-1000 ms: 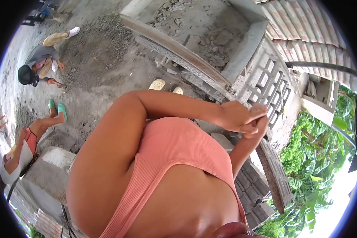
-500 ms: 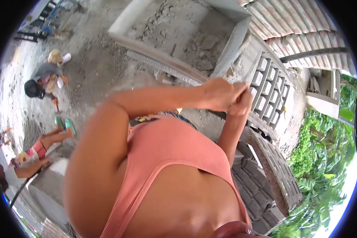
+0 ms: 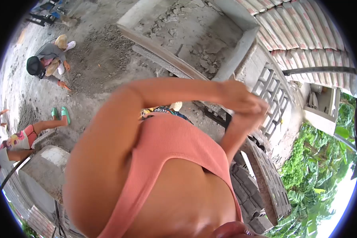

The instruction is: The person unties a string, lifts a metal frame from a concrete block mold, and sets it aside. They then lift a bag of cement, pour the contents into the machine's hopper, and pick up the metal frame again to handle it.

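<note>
My left hand (image 3: 238, 96) reaches across in front of my chest, its fingers curled in and blurred by motion. Against it is my right hand (image 3: 258, 112), partly covered by the left and also closed. The two hands touch. What lies between them, if anything, I cannot make out. Beyond them stands a grey grid of concrete openings (image 3: 272, 95). My pink ribbed top (image 3: 178, 137) fills the middle of the view below my arms.
A low concrete trough (image 3: 170, 65) with rubble lies ahead. To the left, a person in a dark cap (image 3: 37, 67) bends over loose gravel (image 3: 101, 55), and another wears green shoes (image 3: 65, 115). Stacked concrete blocks (image 3: 246, 188), corrugated sheeting (image 3: 305, 31) and plants (image 3: 305, 162) are at right.
My joined hands have shifted to the right in the view and stay together. The person in the cap has reached a hand down toward the ground.
</note>
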A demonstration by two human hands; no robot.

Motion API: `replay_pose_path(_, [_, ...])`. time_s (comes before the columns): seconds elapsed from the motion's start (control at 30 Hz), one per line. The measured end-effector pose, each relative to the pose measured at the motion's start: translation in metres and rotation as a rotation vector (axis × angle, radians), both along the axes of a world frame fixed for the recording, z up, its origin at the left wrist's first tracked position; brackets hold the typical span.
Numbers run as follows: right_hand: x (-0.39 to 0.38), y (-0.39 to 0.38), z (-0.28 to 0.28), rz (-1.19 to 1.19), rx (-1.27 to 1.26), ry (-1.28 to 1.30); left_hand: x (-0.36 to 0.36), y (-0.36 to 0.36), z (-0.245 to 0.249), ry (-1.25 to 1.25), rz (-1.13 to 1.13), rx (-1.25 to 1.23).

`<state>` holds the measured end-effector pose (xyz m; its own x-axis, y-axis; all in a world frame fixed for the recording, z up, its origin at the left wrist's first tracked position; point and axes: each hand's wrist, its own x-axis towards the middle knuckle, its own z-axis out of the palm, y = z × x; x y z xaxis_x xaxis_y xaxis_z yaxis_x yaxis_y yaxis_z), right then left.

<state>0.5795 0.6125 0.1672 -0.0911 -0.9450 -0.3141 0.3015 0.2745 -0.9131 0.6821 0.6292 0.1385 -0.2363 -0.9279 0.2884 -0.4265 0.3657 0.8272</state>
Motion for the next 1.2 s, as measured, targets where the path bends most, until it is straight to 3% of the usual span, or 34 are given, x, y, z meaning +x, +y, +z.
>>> replay_pose_path(0.07, [-0.013,-0.027,-0.050,0.744,-0.322,0.359,-0.005,0.035,-0.011,-0.248,0.293,0.239])
replay_pose_path(0.13, [-0.011,-0.023,-0.030,0.441,0.285,-0.071,-0.013,0.048,0.020,0.020,0.191,0.367])
replay_pose_path(0.17, [-0.033,-0.024,-0.019,0.653,0.354,-0.468,-0.022,0.045,0.021,-0.025,0.125,0.285])
replay_pose_path(0.2, [-0.042,-0.030,-0.016,0.563,0.396,-0.492,-0.028,0.041,0.022,-0.017,0.122,0.290])
replay_pose_path(0.27, [-0.052,-0.032,-0.010,0.498,0.168,-0.204,-0.030,0.028,0.026,-0.027,-0.037,0.217])
replay_pose_path(0.33, [-0.059,-0.028,-0.004,0.391,0.102,-0.108,-0.036,0.021,0.012,-0.071,-0.071,0.146])
replay_pose_path(0.47, [-0.051,-0.007,0.001,0.203,0.083,-0.029,-0.043,0.023,-0.007,0.053,-0.124,0.015])
replay_pose_path(0.6, [-0.051,0.000,0.010,0.327,0.175,0.001,-0.047,0.032,-0.025,0.194,-0.123,-0.025])
replay_pose_path(0.67, [-0.044,0.000,0.015,0.280,0.138,0.048,-0.049,0.034,-0.025,0.245,-0.116,-0.045])
replay_pose_path(0.77, [-0.055,-0.011,0.016,0.718,0.082,-0.249,-0.049,0.036,-0.020,0.240,-0.016,-0.120])
replay_pose_path(0.87, [-0.042,-0.013,0.015,0.695,0.053,-0.280,-0.040,0.037,-0.018,0.280,0.115,-0.289])
replay_pose_path(0.93, [-0.035,-0.013,0.013,0.815,-0.021,-0.365,-0.028,0.042,-0.014,0.511,0.204,-0.342])
replay_pose_path(1.03, [-0.012,-0.006,0.018,0.989,-0.095,-0.623,-0.014,0.060,0.001,0.605,0.296,-0.278])
replay_pose_path(1.1, [0.000,-0.008,0.017,1.282,-0.066,-0.987,-0.010,0.068,0.003,0.727,0.329,-0.268])
replay_pose_path(1.2, [0.004,-0.010,0.006,1.338,-0.246,-0.812,0.017,0.116,0.053,0.622,0.441,-0.140])
